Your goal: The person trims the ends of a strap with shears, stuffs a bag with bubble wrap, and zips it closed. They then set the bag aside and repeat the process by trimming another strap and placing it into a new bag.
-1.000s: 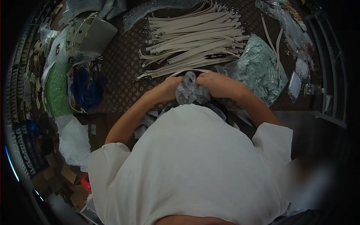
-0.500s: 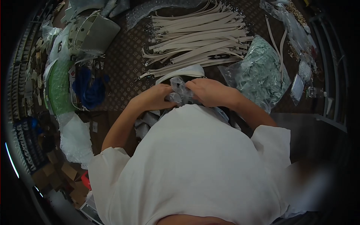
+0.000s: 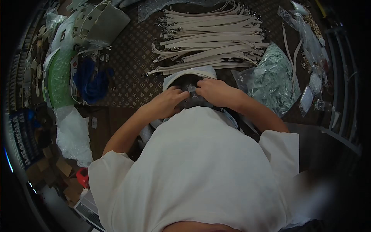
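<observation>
A pale bag (image 3: 208, 71) stands open in front of my chest, its rounded rim curving over a dark inside. Crumpled clear plastic (image 3: 192, 89) shows in that opening, between my two hands. My left hand (image 3: 169, 102) is closed at the left side of the opening, its fingertips on the plastic. From the right, my right hand (image 3: 217, 92) reaches over the rim and pinches the plastic with bent fingers. My shirt hides the lower part of the bag.
Several cream straps with metal clips (image 3: 212, 38) lie in a row beyond the bag. To the right is a plastic bag of pale green pieces (image 3: 273, 79). A blue bundle (image 3: 92, 81), a beige handbag (image 3: 106, 25) and green wrapped material (image 3: 62, 79) lie to the left.
The clear plastic has gone down into the opening and bunches up less. More of the bag's dark inside shows. Both hands stay close together, and the view has shifted slightly.
</observation>
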Demonstrator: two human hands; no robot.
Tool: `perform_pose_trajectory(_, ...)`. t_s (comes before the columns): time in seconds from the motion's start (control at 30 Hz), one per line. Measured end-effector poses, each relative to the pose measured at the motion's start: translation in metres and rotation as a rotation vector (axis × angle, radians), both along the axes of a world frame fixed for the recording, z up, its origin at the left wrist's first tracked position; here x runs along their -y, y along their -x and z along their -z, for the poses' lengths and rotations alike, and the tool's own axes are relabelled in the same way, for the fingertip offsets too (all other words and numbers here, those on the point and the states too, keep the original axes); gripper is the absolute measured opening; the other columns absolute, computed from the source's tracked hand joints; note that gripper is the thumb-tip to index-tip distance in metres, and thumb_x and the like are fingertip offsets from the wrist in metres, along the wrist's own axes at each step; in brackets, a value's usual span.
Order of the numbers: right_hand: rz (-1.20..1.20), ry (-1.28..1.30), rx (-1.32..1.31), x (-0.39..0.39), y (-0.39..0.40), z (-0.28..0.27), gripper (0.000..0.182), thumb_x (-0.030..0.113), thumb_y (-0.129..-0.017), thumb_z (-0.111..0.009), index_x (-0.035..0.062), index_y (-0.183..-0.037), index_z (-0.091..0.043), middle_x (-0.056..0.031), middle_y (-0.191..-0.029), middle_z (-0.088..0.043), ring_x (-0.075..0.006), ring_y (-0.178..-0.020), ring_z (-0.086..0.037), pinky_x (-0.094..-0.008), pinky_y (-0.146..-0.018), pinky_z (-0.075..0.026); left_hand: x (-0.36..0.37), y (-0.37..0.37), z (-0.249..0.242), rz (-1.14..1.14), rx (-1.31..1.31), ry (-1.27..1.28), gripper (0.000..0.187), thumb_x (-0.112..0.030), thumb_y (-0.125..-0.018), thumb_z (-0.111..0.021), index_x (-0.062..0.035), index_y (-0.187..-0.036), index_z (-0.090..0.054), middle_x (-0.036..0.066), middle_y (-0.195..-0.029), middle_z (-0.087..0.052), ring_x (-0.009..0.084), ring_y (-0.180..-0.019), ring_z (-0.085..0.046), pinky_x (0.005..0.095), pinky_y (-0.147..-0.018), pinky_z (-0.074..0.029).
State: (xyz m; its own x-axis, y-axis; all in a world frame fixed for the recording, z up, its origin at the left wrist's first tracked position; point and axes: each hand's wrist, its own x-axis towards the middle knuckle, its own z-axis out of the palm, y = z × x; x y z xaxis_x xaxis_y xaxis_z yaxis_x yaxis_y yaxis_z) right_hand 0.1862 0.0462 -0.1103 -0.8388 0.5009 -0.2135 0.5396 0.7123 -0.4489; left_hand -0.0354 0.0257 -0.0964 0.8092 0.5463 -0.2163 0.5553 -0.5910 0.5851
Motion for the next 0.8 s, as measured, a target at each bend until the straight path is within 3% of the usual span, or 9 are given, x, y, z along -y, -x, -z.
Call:
perform_pose_trajectory(0.03, 0.02, -0.03, -0.106, 0.002, -0.002, 0.0, 0.013, 0.003, -0.073, -0.052, -0.0005, -0.085, -0.058, -0.0145, -0.087, -0.056, -0.0292, -0.089, -0.056, -0.0367, -0.077, -0.047, 0.0, 0.004, 0.002, -0.005, 0.003, 0.003, 0.05, -0.004, -0.063, -0.071, -0.0026, -0.106, -0.046, 0.016, -0.097, -0.052, 0.0322, -0.091, -0.052, 0.0367, -0.078, -0.045)
perform_pose_trajectory(0.13, 0.046, 0.035, -0.042, 0.003, 0.0, -0.008, 0.016, 0.001, -0.069, -0.056, -0.0008, -0.085, -0.058, -0.0142, -0.085, -0.057, -0.0298, -0.089, -0.056, -0.0375, -0.078, -0.047, -0.009, 0.008, 0.0, -0.119, 0.244, 0.053, 0.045, -0.008, -0.069, -0.07, -0.0024, -0.106, -0.046, 0.017, -0.094, -0.052, 0.0301, -0.087, -0.054, 0.0351, -0.077, -0.045)
perform_pose_trajectory(0.2, 0.015, 0.092, -0.034, -0.001, 0.002, -0.009, 0.019, -0.002, -0.066, -0.058, -0.0009, -0.085, -0.057, -0.0131, -0.088, -0.055, -0.0294, -0.091, -0.054, -0.0373, -0.079, -0.046, -0.016, 0.002, -0.011, -0.384, 0.086, 0.437, 0.043, -0.02, -0.074, -0.07, -0.0011, -0.105, -0.047, 0.017, -0.092, -0.052, 0.0256, -0.088, -0.053, 0.033, -0.077, -0.044)
perform_pose_trajectory(0.3, -0.049, 0.129, -0.057, -0.006, 0.002, -0.008, 0.024, -0.005, -0.062, -0.059, -0.0011, -0.086, -0.056, -0.0118, -0.09, -0.054, -0.029, -0.093, -0.052, -0.037, -0.079, -0.045, -0.02, -0.005, 0.002, -0.627, 0.227, 0.574, 0.047, -0.036, -0.077, -0.068, 0.0016, -0.1, -0.052, 0.018, -0.09, -0.053, 0.0226, -0.086, -0.053, 0.0321, -0.075, -0.044)
perform_pose_trajectory(0.33, -0.074, 0.112, -0.083, -0.007, 0.0, -0.008, 0.025, -0.006, -0.061, -0.06, -0.0012, -0.086, -0.056, -0.0117, -0.09, -0.054, -0.0289, -0.093, -0.052, -0.0371, -0.079, -0.045, -0.023, -0.006, 0.004, -0.628, 0.226, 0.573, 0.047, -0.036, -0.077, -0.068, 0.0016, -0.1, -0.052, 0.018, -0.09, -0.053, 0.0226, -0.086, -0.053, 0.0321, -0.075, -0.044)
perform_pose_trajectory(0.4, -0.084, 0.146, -0.086, -0.008, -0.003, -0.014, 0.025, -0.003, -0.061, -0.061, -0.0014, -0.086, -0.056, -0.013, -0.088, -0.055, -0.0301, -0.091, -0.054, -0.0382, -0.078, -0.046, -0.027, -0.01, 0.006, -0.312, 0.003, 0.428, 0.049, -0.043, -0.079, -0.062, 0.0038, -0.091, -0.056, 0.018, -0.087, -0.055, 0.0236, -0.075, -0.054, 0.0331, -0.067, -0.043)
perform_pose_trajectory(0.5, -0.077, 0.206, -0.088, -0.008, -0.007, -0.016, 0.026, -0.002, -0.06, -0.062, -0.0018, -0.085, -0.057, -0.0144, -0.088, -0.057, -0.0313, -0.089, -0.055, -0.0388, -0.077, -0.046, -0.024, -0.015, -0.002, -0.123, -0.11, 0.275, 0.052, -0.047, -0.082, -0.056, 0.0043, -0.085, -0.058, 0.018, -0.085, -0.056, 0.0244, -0.07, -0.053, 0.0343, -0.062, -0.042)
perform_pose_trajectory(0.6, -0.055, 0.257, -0.082, -0.01, -0.007, -0.02, 0.027, -0.002, -0.059, -0.063, -0.0021, -0.085, -0.057, -0.0148, -0.089, -0.057, -0.0312, -0.09, -0.055, -0.038, -0.078, -0.046, -0.031, -0.013, 0.006, -0.114, -0.115, 0.512, 0.052, -0.048, -0.082, -0.056, 0.0036, -0.082, -0.058, 0.017, -0.079, -0.056, 0.0259, -0.067, -0.052, 0.0356, -0.059, -0.04)
perform_pose_trajectory(0.8, -0.06, 0.3, -0.047, -0.016, -0.006, -0.022, 0.027, -0.003, -0.059, -0.062, -0.0026, -0.086, -0.057, -0.0162, -0.089, -0.057, -0.0314, -0.091, -0.055, -0.0376, -0.078, -0.046, -0.028, -0.02, 0.007, -0.177, -0.094, 0.508, 0.06, -0.054, -0.086, -0.041, 0.0034, -0.08, -0.057, 0.017, -0.07, -0.057, 0.0295, -0.067, -0.055, 0.0376, -0.064, -0.043)
